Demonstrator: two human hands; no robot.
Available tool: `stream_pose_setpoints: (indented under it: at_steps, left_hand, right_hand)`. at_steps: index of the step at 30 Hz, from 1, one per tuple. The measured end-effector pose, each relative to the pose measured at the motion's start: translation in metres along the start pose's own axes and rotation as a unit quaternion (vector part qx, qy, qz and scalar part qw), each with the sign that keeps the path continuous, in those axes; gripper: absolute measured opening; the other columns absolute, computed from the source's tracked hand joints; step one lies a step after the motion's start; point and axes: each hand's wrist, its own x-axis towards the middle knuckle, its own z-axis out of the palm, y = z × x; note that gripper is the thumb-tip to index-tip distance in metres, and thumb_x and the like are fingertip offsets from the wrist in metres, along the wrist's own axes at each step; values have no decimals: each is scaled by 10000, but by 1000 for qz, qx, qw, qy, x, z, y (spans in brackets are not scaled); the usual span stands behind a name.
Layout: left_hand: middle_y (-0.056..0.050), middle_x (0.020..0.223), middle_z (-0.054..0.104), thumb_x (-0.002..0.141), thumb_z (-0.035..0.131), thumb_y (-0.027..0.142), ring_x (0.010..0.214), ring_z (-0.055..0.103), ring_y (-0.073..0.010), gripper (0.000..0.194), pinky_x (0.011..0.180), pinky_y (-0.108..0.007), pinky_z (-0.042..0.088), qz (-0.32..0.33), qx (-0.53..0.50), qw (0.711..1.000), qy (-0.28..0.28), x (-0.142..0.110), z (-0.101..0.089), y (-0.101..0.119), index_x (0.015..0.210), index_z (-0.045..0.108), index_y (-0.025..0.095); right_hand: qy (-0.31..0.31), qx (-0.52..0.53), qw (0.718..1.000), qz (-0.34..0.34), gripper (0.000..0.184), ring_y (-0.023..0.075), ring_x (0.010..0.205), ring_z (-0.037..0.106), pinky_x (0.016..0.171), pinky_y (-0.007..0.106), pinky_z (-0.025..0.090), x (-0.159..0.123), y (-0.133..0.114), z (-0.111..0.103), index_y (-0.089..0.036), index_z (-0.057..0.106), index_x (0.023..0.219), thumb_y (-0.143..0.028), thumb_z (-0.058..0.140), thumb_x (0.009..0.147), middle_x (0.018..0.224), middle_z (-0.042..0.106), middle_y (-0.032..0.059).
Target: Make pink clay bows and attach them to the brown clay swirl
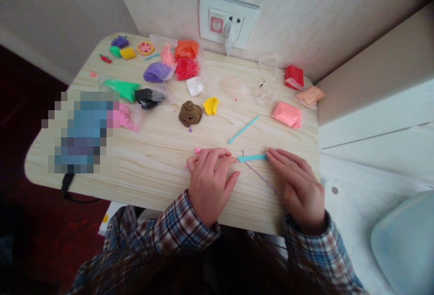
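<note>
A flat blue plastic clay knife (252, 157) lies across a thin purple clay strand (259, 175) in front of me. My right hand (301, 189) grips the knife's right end, its fingers straight and pressed together; the thumb is mostly hidden. Beside the knife's left tip is my left hand (212, 180), palm down with bent fingers apart and nothing visible in it. A small pink clay piece (197, 150) shows behind its knuckles. Farther back lie a thin blue clay stick tool (243, 129), a coiled brown clay mound (190, 114) and a yellow clay piece (210, 105).
Bags of coloured clay, among them green (124, 89), black (148, 98), purple (158, 72) and pink (287, 114), surround the work area. Small clay fruit shapes (127, 53) sit at the back left. A blurred-out blue object (86, 128) lies left. A wall socket (228, 20) is behind the table.
</note>
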Motion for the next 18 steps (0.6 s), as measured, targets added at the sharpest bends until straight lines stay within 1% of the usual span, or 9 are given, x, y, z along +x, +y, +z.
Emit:
stream_pose_setpoints:
  at_steps: [3, 5, 8, 11, 14, 18]
  left_hand:
    - [-45, 991, 673, 820, 642, 224, 949, 577, -221, 119, 844, -387, 308, 33, -17, 999, -1, 0, 0, 1, 931, 632, 182]
    - [-38, 968, 678, 829, 627, 215, 926, 580, -213, 90, 832, -385, 307, 59, -30, 998, -9, 0, 0, 3, 910, 630, 178]
    - [-33, 962, 679, 836, 612, 203, 919, 581, -206, 72, 825, -382, 302, 95, -43, 994, -23, -1, 0, 4, 900, 625, 172]
    - [-29, 961, 680, 845, 599, 205, 922, 578, -201, 73, 837, -382, 296, 113, -48, 992, -30, -2, 0, 4, 906, 621, 173]
    - [-31, 957, 680, 850, 590, 204, 918, 577, -200, 70, 834, -379, 294, 115, -49, 992, -35, -2, 0, 3, 906, 620, 176]
    - [-38, 973, 679, 841, 600, 192, 928, 573, -207, 75, 846, -380, 294, 101, -43, 993, -50, -1, 0, 2, 909, 625, 173]
  right_hand:
    - [-17, -21, 1000, -8, 485, 243, 1214, 516, 1002, 470, 423, 8, 2, 2, -222, 507, 1328, -63, 422, 878, 1303, 592, 85]
    - [-19, -31, 999, -10, 409, 248, 1205, 524, 1002, 468, 418, 15, 3, 4, -202, 540, 1281, -123, 491, 883, 1292, 597, 99]
    - [-12, -24, 1000, -9, 243, 247, 1166, 549, 982, 460, 428, 26, 7, 7, -189, 618, 1107, -186, 547, 875, 1227, 633, 106]
    - [-2, -26, 1000, -16, 113, 243, 1118, 574, 953, 459, 436, 31, 12, 7, -195, 631, 948, -182, 544, 877, 1136, 668, 97]
    - [9, -40, 999, -22, 89, 246, 1095, 582, 945, 470, 426, 31, 17, 5, -199, 619, 905, -174, 536, 881, 1093, 678, 94]
    - [0, -29, 999, -19, 105, 260, 1115, 562, 951, 483, 407, 29, 19, 3, -203, 605, 962, -237, 573, 867, 1132, 654, 105]
